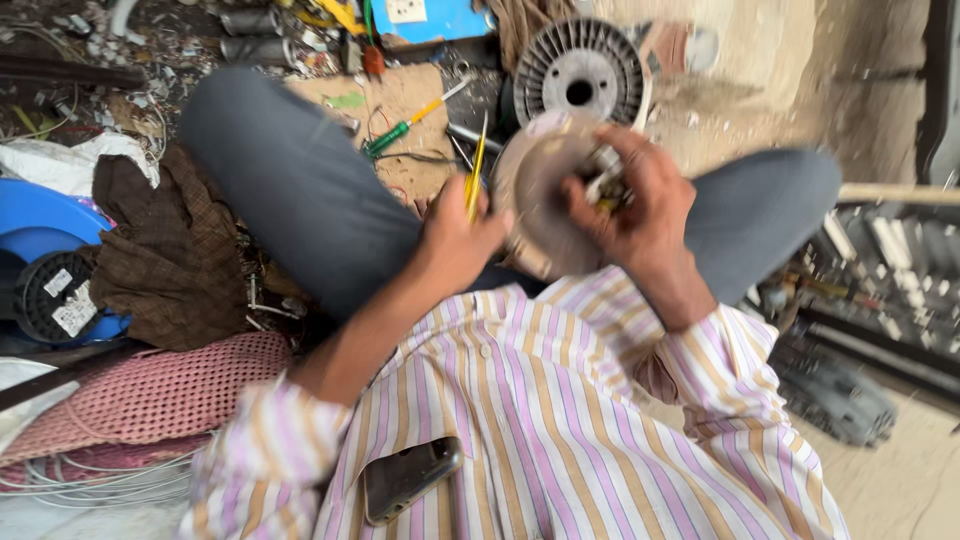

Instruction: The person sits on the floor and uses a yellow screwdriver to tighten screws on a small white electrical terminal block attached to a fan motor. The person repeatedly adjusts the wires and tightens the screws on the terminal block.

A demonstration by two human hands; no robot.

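**Two hands on a round motor part, yellow tool in the left**

The round pale motor part [545, 195] sits in the person's lap, between the two grey-trousered knees, tilted toward the camera. It lies directly between the hands, touching both.

Left hand [455, 235]: just left of the motor part, grip clenched around a thin yellow tool [476, 170] that sticks up past the fingers; knuckles press against the part's left rim.

Right hand [640, 205]: on the part's right side, grip curled closed over its rim and the wiring cluster there, fingers wrapping the edge. Blur hides the exact finger placement.

Around the motor part: a grey finned fan wheel [580, 70] just beyond it on the floor; a green-handled screwdriver [400, 130] up and to the left; a brown cloth [165, 250] far left; a dark phone [410, 478] below, lying on the striped shirt.
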